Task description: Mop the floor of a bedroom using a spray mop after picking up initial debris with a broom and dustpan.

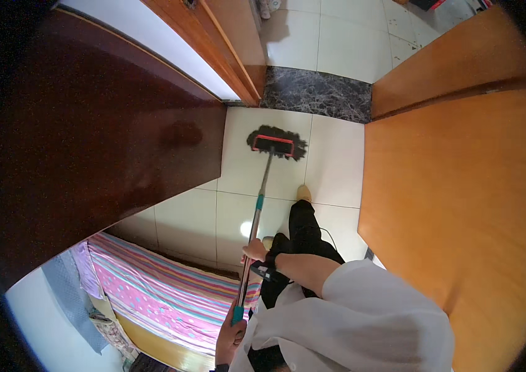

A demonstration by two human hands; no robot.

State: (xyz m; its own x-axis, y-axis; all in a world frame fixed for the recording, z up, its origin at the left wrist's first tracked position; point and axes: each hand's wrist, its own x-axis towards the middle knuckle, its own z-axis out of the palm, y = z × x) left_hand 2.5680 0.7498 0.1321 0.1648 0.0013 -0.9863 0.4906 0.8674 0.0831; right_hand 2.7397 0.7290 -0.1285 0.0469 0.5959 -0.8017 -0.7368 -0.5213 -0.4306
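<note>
A mop with a fluffy dark head and a red frame rests on the pale tiled floor, a little short of the doorway. Its metal pole has teal sleeves and slants back toward me. My right hand is wrapped round the middle of the pole. Lower down, near the pole's end, my left hand grips the teal handle part. Beyond my right wrist, a dark object shows partly beside my leg.
A dark brown panel stands at left, an orange wooden door at right. A dark marble threshold crosses the doorway ahead. Behind at left lies a bed with a striped pink cover. My tan shoe is close to the pole.
</note>
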